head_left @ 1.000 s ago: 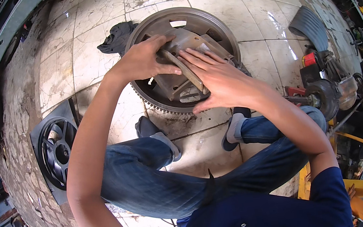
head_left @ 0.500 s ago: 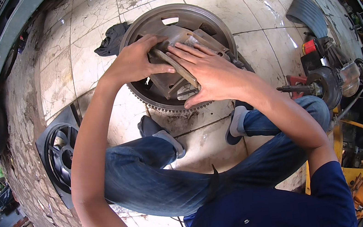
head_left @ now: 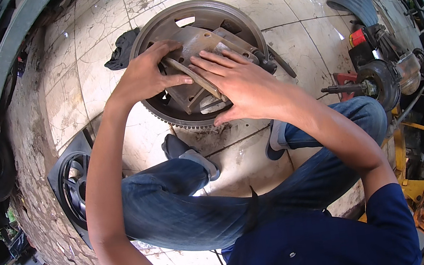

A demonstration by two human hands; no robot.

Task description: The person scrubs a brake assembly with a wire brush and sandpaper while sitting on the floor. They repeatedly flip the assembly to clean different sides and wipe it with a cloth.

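Head view: left hand (head_left: 147, 76) grips and right hand (head_left: 240, 82) presses flat on metal plate (head_left: 194, 43) seated inside flywheel (head_left: 154, 32) on floor (head_left: 92, 51), seemingly positioned but unfastened, no bolts or tool visible.

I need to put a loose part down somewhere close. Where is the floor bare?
Bare tile lies beyond the toothed ring, toward the ribbed panel, and left between the dark rag and the black fan. Crowded: inside the ring under both hands, and the right side by the machine parts.
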